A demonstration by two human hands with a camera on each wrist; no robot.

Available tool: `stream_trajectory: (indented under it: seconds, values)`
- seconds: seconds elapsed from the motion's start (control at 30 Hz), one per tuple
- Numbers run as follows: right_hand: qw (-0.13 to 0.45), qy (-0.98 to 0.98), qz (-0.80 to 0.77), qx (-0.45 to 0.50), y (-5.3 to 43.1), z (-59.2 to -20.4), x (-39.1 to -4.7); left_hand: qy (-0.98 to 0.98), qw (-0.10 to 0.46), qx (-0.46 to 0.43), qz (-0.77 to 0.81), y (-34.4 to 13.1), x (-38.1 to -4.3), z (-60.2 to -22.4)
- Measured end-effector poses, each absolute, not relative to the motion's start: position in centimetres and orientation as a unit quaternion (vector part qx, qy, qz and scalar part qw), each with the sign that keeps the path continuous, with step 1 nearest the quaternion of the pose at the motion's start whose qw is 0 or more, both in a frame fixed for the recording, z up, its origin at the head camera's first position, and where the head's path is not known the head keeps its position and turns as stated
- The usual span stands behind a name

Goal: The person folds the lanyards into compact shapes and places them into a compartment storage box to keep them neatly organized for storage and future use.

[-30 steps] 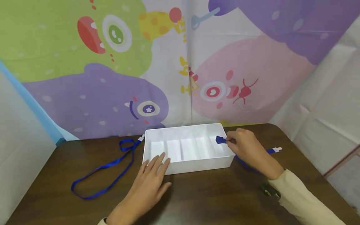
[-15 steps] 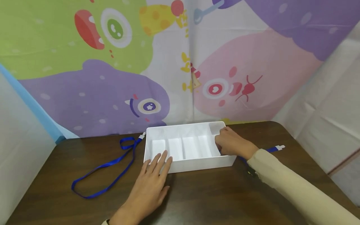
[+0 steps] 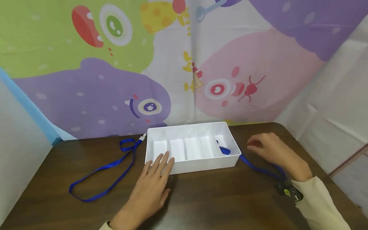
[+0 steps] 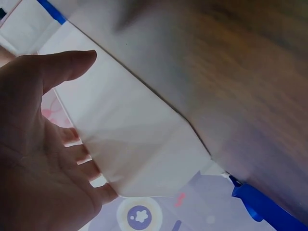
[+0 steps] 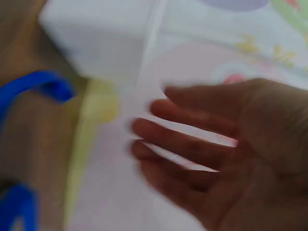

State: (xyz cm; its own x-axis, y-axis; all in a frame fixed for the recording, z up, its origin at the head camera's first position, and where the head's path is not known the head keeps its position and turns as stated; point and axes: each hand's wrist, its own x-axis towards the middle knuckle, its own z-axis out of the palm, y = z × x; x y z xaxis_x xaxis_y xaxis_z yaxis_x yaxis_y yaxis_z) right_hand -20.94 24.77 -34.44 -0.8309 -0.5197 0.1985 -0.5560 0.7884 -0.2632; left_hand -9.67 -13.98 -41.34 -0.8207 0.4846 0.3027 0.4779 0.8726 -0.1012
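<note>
A white divided box (image 3: 205, 164) stands on the table. My left hand (image 3: 152, 188) lies at its front left corner, straight fingers over the rim; the left wrist view shows the palm (image 4: 43, 159) against the box's outer wall (image 4: 130, 120). Inside the far right compartment lies a small dark blue object (image 3: 225, 150), its kind unclear. My right hand (image 3: 277, 153) is in the air right of the box, holding nothing, its fingers loosely bent. Below it a blue lanyard (image 3: 260, 170) runs along the table, partly hidden by the hand and wrist.
Another blue lanyard (image 3: 100, 167) lies looped left of the box, its white clip (image 3: 142, 137) near the box's back left corner. A cartoon-print cloth (image 3: 178, 64) hangs right behind the brown table (image 3: 201, 198). White sheets (image 3: 336, 105) close off the sides.
My right hand has put the dark blue object down in the far right compartment, then lifted out and moved right. My left hand has stayed on the box's rim.
</note>
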Motion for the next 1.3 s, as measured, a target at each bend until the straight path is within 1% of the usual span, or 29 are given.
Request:
stream_trajectory:
  seconds: [0.1, 0.17, 0.2, 0.27, 0.33, 0.43, 0.53, 0.6, 0.7, 0.73, 0.8, 0.87, 0.93, 1.0, 1.03, 1.1, 1.17, 1.23, 1.3]
  values:
    - [-0.040, -0.953, 0.148, 0.262, 25.8, -37.3, -20.6, -0.955, 0.159, -0.249, 0.012, -14.1, -9.7, -41.4]
    - [-0.073, -0.954, 0.144, 0.252, 26.2, -39.0, -20.2, -0.955, 0.158, -0.249, 0.009, -14.1, -9.7, -41.4]
    - [-0.074, -0.955, 0.143, 0.247, 26.4, -39.5, -20.0, -0.955, 0.157, -0.250, 0.008, -14.0, -9.7, -41.5]
    - [-0.054, -0.959, 0.143, 0.241, 26.8, -39.7, -19.7, -0.955, 0.155, -0.252, 0.004, -13.9, -9.8, -41.5]
    - [-0.028, -0.957, 0.159, 0.240, 27.3, -38.7, -19.4, -0.956, 0.151, -0.253, -0.004, -13.8, -9.8, -41.5]
    - [0.038, -0.947, 0.208, 0.243, 27.4, -36.0, -18.7, -0.956, 0.148, -0.250, -0.035, -13.7, -9.8, -41.3]
    - [0.094, -0.920, 0.297, 0.240, 26.5, -33.0, -17.0, -0.951, 0.162, -0.249, -0.088, -13.4, -9.7, -40.6]
    - [0.104, -0.893, 0.363, 0.243, 25.5, -31.3, -15.5, -0.940, 0.183, -0.257, -0.130, -12.9, -9.5, -40.0]
    - [0.083, -0.843, 0.459, 0.267, 23.5, -29.2, -13.4, -0.914, 0.200, -0.291, -0.200, -11.3, -8.7, -38.5]
    - [0.075, -0.827, 0.481, 0.281, 22.7, -28.7, -12.8, -0.905, 0.194, -0.304, -0.224, -10.6, -8.3, -38.0]
    - [0.063, -0.795, 0.518, 0.308, 21.3, -28.0, -11.9, -0.888, 0.156, -0.332, -0.278, -8.9, -7.4, -37.1]
    - [0.053, -0.762, 0.553, 0.332, 19.9, -27.5, -11.2, -0.869, 0.093, -0.357, -0.331, -7.2, -6.8, -36.8]
    - [0.057, -0.733, 0.588, 0.338, 18.7, -27.1, -10.8, -0.845, 0.033, -0.376, -0.379, -5.9, -6.5, -37.0]
    - [0.081, -0.703, 0.624, 0.331, 18.1, -26.8, -10.7, -0.815, 0.005, -0.405, -0.415, -5.1, -6.8, -37.5]
    - [0.098, -0.690, 0.641, 0.322, 18.1, -26.7, -10.8, -0.800, -0.012, -0.408, -0.439, -5.0, -7.0, -37.8]
    - [0.143, -0.665, 0.672, 0.292, 18.4, -26.6, -11.3, -0.778, -0.028, -0.407, -0.477, -5.4, -7.5, -38.1]
    - [0.184, -0.631, 0.706, 0.262, 19.2, -26.5, -12.1, -0.767, -0.040, -0.390, -0.509, -6.3, -8.1, -37.9]
    - [0.221, -0.604, 0.730, 0.231, 20.3, -26.4, -13.1, -0.762, -0.066, -0.357, -0.536, -7.6, -8.7, -37.3]
    - [0.254, -0.573, 0.751, 0.210, 21.5, -26.4, -14.1, -0.767, -0.068, -0.343, -0.538, -8.8, -9.2, -36.5]
